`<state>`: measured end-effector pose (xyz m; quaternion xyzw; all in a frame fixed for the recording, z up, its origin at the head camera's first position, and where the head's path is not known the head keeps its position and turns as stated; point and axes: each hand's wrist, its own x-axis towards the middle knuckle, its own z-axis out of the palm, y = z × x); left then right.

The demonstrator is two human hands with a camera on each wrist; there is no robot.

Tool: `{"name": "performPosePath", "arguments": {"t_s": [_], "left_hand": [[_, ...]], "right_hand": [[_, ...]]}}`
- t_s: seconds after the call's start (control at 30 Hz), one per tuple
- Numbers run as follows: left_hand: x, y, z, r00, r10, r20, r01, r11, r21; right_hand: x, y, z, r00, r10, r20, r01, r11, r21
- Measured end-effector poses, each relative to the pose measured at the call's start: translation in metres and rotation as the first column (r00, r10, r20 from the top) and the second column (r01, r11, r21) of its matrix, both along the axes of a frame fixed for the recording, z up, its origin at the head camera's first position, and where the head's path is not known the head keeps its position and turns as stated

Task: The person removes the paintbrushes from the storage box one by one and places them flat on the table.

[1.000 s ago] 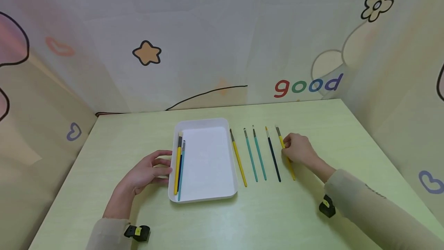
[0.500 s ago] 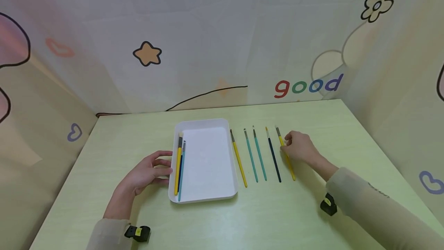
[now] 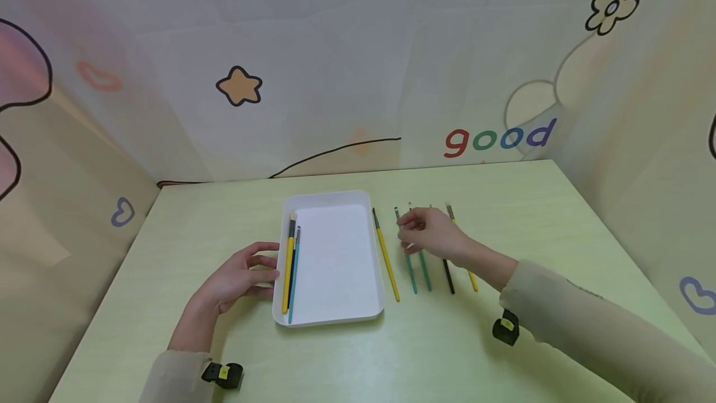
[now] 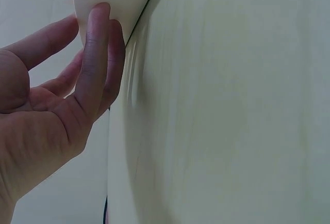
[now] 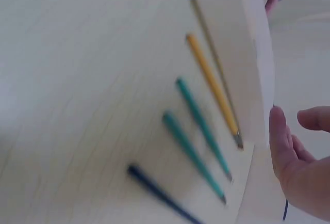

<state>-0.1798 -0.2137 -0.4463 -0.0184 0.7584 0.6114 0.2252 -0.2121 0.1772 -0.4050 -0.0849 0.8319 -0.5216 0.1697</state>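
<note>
- Left hand [image 3: 240, 278] rests with straight fingers against the white tray [image 3: 335, 316], lower centre of the head view.
- Right hand [image 3: 433, 235], fingers loosely spread and empty, hovers over two teal brushes [image 3: 416, 275] on the surface [image 3: 503, 191].
- Step, as I judge it: picking a brush; next calls for pinching one handle.

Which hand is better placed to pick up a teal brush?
Right. The right hand hovers open over the teal brushes, while the left hand rests against the tray.
</note>
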Motion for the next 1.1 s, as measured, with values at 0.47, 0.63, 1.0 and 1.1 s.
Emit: {"name": "performPosePath", "arguments": {"t_s": [0.47, 0.63, 1.0, 1.1], "left_hand": [[-0.001, 0.000, -0.005, 1.000, 0.004, 0.011, -0.004, 1.000, -0.013], [0.000, -0.001, -0.005, 1.000, 0.004, 0.016, -0.004, 1.000, -0.008], [-0.002, -0.001, -0.003, 1.000, 0.002, 0.023, -0.002, 1.000, 0.005], [-0.003, -0.001, -0.002, 1.000, -0.002, 0.022, 0.001, 1.000, 0.016]], "right_hand": [[0.001, -0.088, -0.020, 0.915, 0.212, 0.344, -0.100, 0.944, -0.315], [-0.001, -0.115, -0.030, 0.892, 0.218, 0.395, -0.082, 0.939, -0.334], [-0.005, -0.158, -0.028, 0.882, 0.227, 0.414, -0.095, 0.944, -0.316], [-0.006, -0.165, -0.030, 0.886, 0.212, 0.413, -0.076, 0.944, -0.322]]}}
